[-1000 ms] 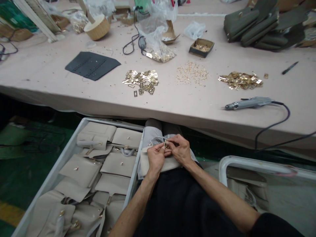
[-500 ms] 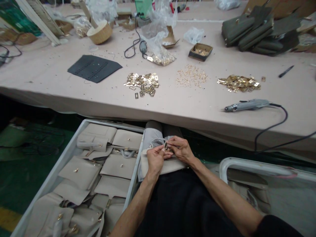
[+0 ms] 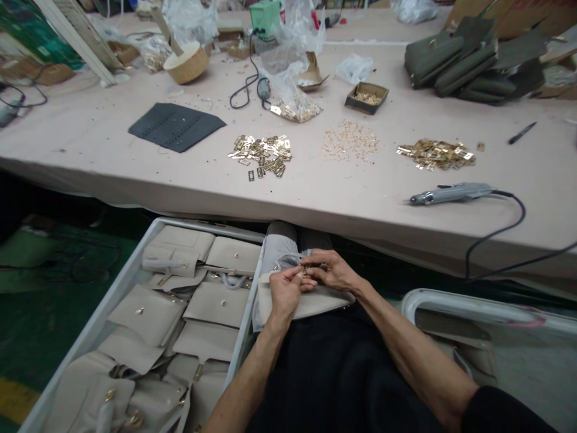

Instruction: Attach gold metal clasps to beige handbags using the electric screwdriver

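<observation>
A beige handbag (image 3: 318,304) lies across my lap. Over it my left hand (image 3: 285,292) and my right hand (image 3: 332,272) meet, fingertips pinched together around a small gold metal fitting (image 3: 305,272). The fingers cover most of the fitting, so its exact shape is hidden. A wrapped handle (image 3: 288,258) of the bag shows just behind my hands. On the table ahead lie a pile of gold rectangular frame plates (image 3: 264,150), scattered small gold screws (image 3: 349,141) and a second pile of gold plates (image 3: 435,154).
A corded electric screwdriver (image 3: 453,193) lies near the table's front edge at right. To my left stands a white bin (image 3: 112,319) of beige handbags; another white bin (image 3: 473,304) is at right. Dark green bags (image 3: 478,60) are stacked at the back right.
My right hand has shifted slightly, its fingers now closing over the gold fitting, which showed more plainly before. The left hand stays nearly in place.
</observation>
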Action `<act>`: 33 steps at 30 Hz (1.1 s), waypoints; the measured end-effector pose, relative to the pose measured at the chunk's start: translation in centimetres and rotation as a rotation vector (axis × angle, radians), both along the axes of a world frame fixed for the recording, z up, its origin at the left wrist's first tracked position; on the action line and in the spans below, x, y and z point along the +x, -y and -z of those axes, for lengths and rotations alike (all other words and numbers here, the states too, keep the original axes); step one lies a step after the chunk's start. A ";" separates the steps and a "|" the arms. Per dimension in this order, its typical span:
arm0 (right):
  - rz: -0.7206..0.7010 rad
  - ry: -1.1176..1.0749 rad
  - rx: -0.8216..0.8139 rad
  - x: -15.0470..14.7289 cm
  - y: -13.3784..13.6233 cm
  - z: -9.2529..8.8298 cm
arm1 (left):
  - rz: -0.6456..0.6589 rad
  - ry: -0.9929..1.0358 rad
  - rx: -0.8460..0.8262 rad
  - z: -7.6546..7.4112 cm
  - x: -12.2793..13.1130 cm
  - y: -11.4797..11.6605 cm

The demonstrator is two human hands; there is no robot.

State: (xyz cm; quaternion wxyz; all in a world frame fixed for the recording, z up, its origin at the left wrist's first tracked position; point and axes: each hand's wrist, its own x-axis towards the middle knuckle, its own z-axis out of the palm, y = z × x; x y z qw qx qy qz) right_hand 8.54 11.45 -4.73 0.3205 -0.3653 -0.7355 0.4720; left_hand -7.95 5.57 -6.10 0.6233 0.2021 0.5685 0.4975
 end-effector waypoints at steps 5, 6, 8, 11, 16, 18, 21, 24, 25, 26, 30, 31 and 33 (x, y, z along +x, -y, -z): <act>-0.181 -0.052 -0.158 1.0 -1.8 -0.6 | 0.011 0.005 -0.004 -0.7 -0.1 -0.2; -0.194 -0.064 -0.198 1.1 -2.0 -0.5 | 0.010 0.003 -0.005 -0.7 -0.1 -0.1; -0.200 -0.086 -0.279 1.2 -2.3 -0.1 | 0.011 0.004 -0.012 -0.6 -0.1 -0.2; -0.195 -0.126 -0.381 1.1 -2.5 0.7 | 0.007 0.000 -0.019 -0.5 -0.1 -0.2; -0.189 -0.192 -0.548 1.0 -3.1 1.2 | 0.103 -0.132 0.046 -0.5 -0.1 0.2; -0.186 -0.200 -0.549 1.2 -3.5 1.3 | 0.193 -0.273 0.139 -0.7 -0.1 0.5; -0.194 -0.207 -0.540 1.5 -3.8 1.5 | 0.286 -0.563 0.320 -0.9 -0.1 0.7; -0.195 -0.197 -0.528 1.8 -4.1 1.4 | 0.353 -0.804 0.472 -1.0 0.0 0.5; -0.197 -0.189 -0.521 1.8 -4.2 1.3 | 0.372 -0.859 0.507 -1.0 0.1 0.3; -0.202 -0.181 -0.513 1.9 -4.2 1.2 | 0.385 -0.901 0.533 -1.0 0.1 0.2; -0.218 -0.172 -0.493 2.1 -4.5 0.6 | 0.391 -0.970 0.568 -0.7 0.4 -0.3; -0.218 -0.178 -0.493 2.2 -4.5 0.6 | 0.393 -0.978 0.572 -0.6 0.5 -0.3; -0.211 -0.197 -0.495 2.2 -4.4 0.7 | 0.403 -0.991 0.582 -0.5 0.5 -0.3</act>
